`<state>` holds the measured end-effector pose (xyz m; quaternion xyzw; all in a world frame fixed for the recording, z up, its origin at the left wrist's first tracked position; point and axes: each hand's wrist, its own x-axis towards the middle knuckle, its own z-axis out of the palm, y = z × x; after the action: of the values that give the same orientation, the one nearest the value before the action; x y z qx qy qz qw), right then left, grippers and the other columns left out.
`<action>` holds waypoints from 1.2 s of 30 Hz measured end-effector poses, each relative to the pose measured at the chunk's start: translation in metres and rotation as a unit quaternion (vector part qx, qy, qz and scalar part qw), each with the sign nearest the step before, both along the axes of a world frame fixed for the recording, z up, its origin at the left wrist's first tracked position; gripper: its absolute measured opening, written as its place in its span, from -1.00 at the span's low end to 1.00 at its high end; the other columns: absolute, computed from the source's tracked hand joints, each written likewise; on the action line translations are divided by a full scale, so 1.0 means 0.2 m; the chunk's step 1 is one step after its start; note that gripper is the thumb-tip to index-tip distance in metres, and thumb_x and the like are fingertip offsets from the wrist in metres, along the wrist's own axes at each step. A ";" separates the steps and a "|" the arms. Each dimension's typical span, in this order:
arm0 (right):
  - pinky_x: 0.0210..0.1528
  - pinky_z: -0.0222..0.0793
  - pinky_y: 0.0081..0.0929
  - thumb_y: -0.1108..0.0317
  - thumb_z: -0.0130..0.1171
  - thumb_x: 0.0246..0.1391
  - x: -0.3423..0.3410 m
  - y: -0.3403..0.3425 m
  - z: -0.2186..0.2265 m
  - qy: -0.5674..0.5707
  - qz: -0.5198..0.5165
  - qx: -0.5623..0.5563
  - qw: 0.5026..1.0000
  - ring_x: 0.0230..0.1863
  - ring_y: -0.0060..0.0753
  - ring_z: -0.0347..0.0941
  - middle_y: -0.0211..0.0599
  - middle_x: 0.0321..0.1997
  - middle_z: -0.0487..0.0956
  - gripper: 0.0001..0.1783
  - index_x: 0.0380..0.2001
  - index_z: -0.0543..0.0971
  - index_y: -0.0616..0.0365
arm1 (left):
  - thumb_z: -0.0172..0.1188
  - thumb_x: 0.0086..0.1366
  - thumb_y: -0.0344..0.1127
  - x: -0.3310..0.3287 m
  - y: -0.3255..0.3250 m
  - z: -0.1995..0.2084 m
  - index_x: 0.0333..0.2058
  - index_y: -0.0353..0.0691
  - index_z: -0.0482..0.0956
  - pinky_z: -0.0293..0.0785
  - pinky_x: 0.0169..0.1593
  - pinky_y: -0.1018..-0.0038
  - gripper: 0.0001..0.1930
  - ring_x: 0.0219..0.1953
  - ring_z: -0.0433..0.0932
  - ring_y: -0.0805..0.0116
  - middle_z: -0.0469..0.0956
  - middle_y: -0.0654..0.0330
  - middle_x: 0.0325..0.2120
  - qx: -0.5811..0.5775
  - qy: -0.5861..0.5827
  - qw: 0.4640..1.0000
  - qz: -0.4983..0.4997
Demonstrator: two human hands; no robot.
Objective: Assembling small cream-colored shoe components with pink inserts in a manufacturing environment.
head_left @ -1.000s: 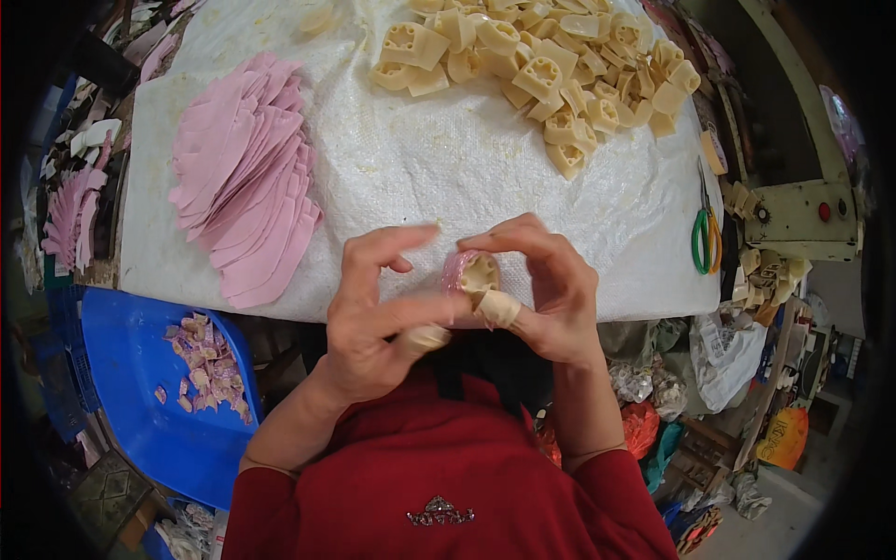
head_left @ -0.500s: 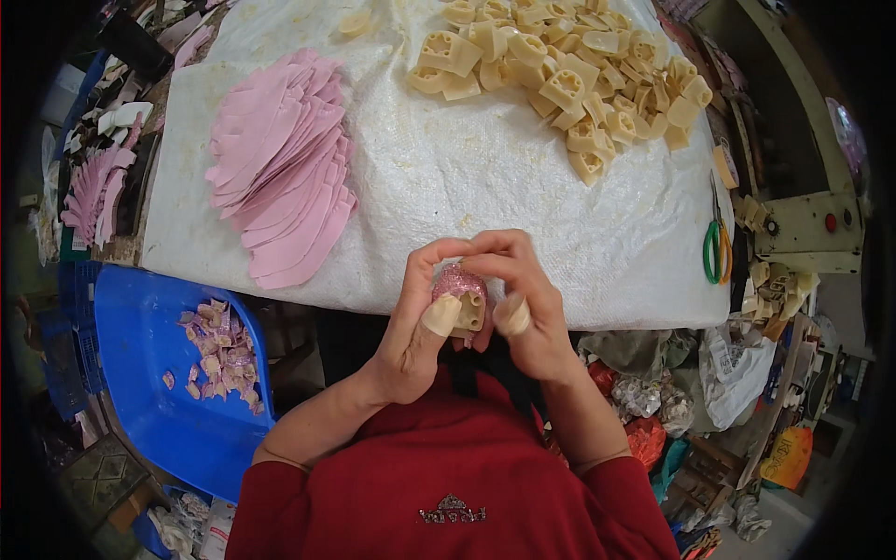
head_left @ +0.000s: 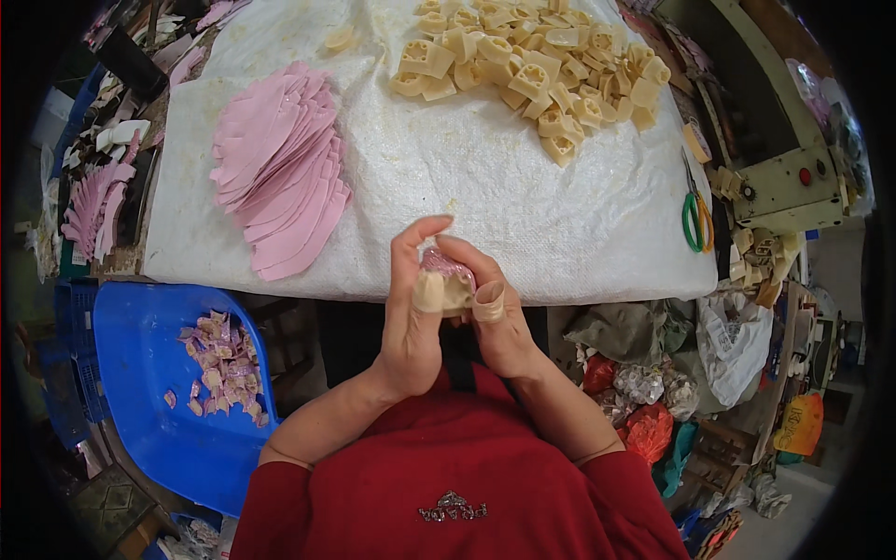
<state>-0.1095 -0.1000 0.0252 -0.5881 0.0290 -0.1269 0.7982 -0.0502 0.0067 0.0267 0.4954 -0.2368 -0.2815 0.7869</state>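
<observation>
desk (head_left: 523, 215) under white sheet | blue tub (head_left: 149, 373) of scraps at left | pink sheets (head_left: 280, 173) fanned on desk | cream blocks (head_left: 532, 65) heaped far side | left hand (head_left: 411, 308) and right hand (head_left: 490, 308), fingers closed on pink-cream piece (head_left: 446, 280) at desk's near edge | green scissors (head_left: 695, 215) right

Small workshop. Bench under white sacking (head_left: 523, 196), cream moulded parts (head_left: 532, 65) heaped beyond the fingers, pink cut sheets (head_left: 280, 177) to their left, scissors (head_left: 695, 217) and machine (head_left: 789, 187) right, scrap bin (head_left: 140, 373) lower left.
</observation>
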 end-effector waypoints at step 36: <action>-0.25 0.33 -0.58 0.13 0.00 0.23 -0.03 -0.17 -0.04 0.096 0.033 0.012 0.995 -0.32 -0.55 0.41 -0.38 -0.36 0.50 -0.65 -0.20 0.50 0.25 | 0.25 -0.05 -0.62 -0.02 0.12 0.07 -0.03 -0.27 0.45 0.44 -0.35 0.49 -0.48 -0.36 0.47 0.29 0.40 0.10 -0.30 0.184 -0.315 0.926 0.092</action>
<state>-0.1154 -0.1342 0.0174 -0.5889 0.0881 -0.0432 0.8022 -0.0538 0.0307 0.0413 0.7144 -0.3701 -0.0756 0.5890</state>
